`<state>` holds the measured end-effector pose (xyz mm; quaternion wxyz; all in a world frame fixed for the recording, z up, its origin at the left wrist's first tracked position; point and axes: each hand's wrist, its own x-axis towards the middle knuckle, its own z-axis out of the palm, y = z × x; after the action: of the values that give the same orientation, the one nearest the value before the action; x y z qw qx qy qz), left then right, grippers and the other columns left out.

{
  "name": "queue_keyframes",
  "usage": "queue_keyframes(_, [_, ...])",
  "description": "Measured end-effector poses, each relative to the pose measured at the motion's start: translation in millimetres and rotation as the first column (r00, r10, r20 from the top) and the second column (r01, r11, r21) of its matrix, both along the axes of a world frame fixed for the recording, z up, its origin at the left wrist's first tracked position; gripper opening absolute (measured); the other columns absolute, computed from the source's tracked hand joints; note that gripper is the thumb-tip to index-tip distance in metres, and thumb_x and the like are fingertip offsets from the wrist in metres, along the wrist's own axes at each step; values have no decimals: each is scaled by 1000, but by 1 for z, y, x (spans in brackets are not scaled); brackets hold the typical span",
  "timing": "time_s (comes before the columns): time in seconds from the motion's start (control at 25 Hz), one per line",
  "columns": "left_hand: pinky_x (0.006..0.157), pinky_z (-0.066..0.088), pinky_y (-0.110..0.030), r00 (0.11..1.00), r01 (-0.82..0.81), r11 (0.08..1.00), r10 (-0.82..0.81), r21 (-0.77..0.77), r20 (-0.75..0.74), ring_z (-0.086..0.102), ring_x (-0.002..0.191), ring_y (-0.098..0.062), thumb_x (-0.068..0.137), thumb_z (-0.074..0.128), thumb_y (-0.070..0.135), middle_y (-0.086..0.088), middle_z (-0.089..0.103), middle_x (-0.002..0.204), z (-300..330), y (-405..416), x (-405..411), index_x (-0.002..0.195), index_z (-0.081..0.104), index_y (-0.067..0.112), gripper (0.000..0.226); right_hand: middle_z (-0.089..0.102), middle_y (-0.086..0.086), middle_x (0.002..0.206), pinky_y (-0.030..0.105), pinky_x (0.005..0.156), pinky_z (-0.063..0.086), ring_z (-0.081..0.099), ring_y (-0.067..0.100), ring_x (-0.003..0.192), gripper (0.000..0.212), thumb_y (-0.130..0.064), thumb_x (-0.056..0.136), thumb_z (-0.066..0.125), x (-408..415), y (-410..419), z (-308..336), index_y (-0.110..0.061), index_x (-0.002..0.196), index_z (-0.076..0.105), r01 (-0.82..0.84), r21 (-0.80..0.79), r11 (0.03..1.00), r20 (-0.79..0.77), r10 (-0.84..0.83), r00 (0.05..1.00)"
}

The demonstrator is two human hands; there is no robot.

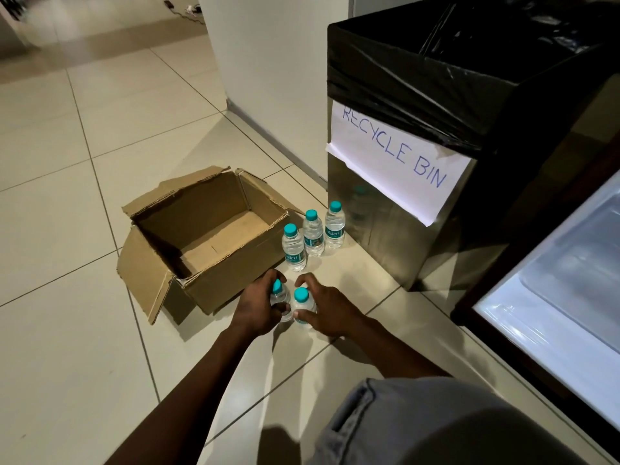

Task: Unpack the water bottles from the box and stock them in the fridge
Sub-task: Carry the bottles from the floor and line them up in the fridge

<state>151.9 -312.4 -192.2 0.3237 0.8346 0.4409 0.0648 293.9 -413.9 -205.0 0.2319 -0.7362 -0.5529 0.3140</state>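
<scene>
An open cardboard box (204,236) lies on the tiled floor, nothing visible inside. Three small clear water bottles with teal caps stand to its right: one (294,248) nearest, one (313,233) behind it, one (334,225) beside the bin. In front of the box, my left hand (258,307) grips a fourth bottle (280,298) by its upper body. My right hand (327,305) grips a fifth bottle (303,305) right next to it. Both bottles are upright near the floor. The open fridge (563,303) glows white at the right edge.
A steel bin (402,229) lined with a black bag and bearing a paper sign "RECYCLE BIN" stands right of the bottles. A white wall column (268,78) rises behind the box. My knee in grey cloth (436,427) fills the bottom right. Tiled floor spreads to the left.
</scene>
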Motion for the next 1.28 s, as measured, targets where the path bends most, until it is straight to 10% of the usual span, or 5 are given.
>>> queue_keyframes(0.64, [99,53,-43,993,-17,975,43,-222,114,60,114,-20,78,83,29,4,63,123,2,5,-6,123,58,25,51,50,1,145,42,105,51,53,22,131,42,-14,97,63,33,-14,-17,-30,132,47,429,-111,896,-643,-394,657])
queue_keyframes(0.96, [93,57,-40,989,-60,946,100,-320,111,61,110,-17,72,78,55,9,63,121,0,-1,0,114,55,36,52,50,-2,149,28,103,44,47,15,134,50,-11,98,61,27,-15,-13,-27,143,49,280,-18,960,-523,-248,815])
queue_keyframes(1.28, [78,61,-42,976,-203,939,217,-277,19,64,96,-18,61,76,70,7,63,107,4,-5,4,107,51,24,69,54,-1,145,43,109,47,52,20,133,52,-16,96,65,19,-20,-19,-22,144,47,307,25,951,-442,-265,857])
